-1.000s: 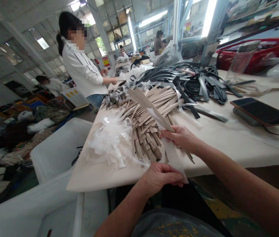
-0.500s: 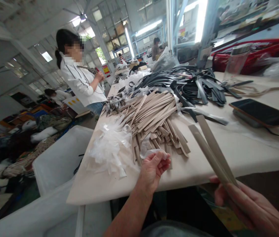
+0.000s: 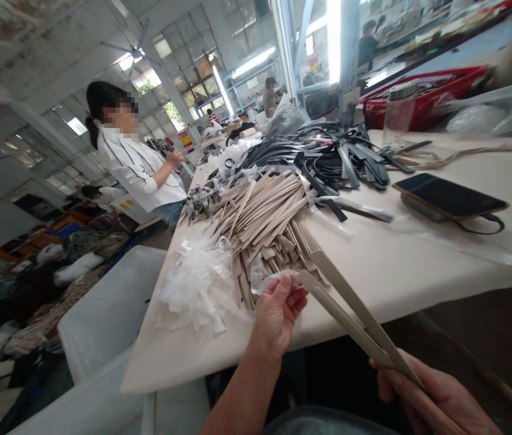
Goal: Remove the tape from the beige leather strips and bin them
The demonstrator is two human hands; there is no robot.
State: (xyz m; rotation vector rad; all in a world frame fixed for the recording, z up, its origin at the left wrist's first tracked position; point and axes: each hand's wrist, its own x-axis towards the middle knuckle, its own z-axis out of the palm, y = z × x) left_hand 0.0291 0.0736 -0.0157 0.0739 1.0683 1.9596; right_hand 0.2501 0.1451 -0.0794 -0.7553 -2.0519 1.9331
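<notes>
Near the table's front edge, my left hand [image 3: 280,311] pinches a clear plastic strip [image 3: 268,281] between thumb and fingers. At the lower right, my right hand [image 3: 423,386] is closed round tan strips [image 3: 355,308], which spread apart toward their far ends. One of those ends lies right beside my left fingertips. Beyond my left hand is a pile of tan strips [image 3: 267,211] on the pale table [image 3: 423,254]. A heap of clear plastic strips [image 3: 196,275] lies to the left of the pile.
Black strips [image 3: 319,154] lie behind the tan pile. Toward the right are a phone [image 3: 450,194], a glass bottle [image 3: 399,115] and a red basket [image 3: 446,90]. A person in white [image 3: 135,163] stands beyond the table's left side. White bins [image 3: 106,308] are at the lower left.
My right hand has moved left with the tan strips, bringing their far ends close to my left hand. My left hand keeps its pinch on the plastic. The camera view has shifted slightly.
</notes>
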